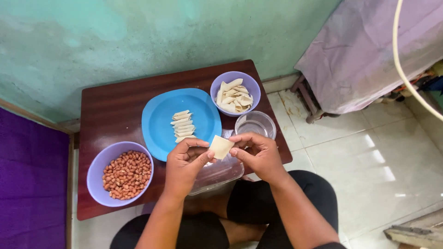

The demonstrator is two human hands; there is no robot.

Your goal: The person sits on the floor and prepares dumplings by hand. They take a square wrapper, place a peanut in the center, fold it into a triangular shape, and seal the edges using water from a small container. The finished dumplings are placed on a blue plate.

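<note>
Your left hand and right hand meet at lower centre of frame, both pinching small pale dough square by opposite edges, fingertips closed on it. Beneath hands: clear plastic container, contents hard to tell. Above, blue plate with row of folded pieces. Lower left, purple bowl of peanuts. Upper right, purple bowl of folded wrappers; small glass bowl just beside right hand.

a: what colours are showing on the dark reddish-brown table?

b: a bright blue plate is carrying pale cream strips; two lilac bowls, one showing reddish-tan peanuts.

a: and the square wrapper?

b: it's looking pale cream. the wall is showing patchy teal-green.
</note>
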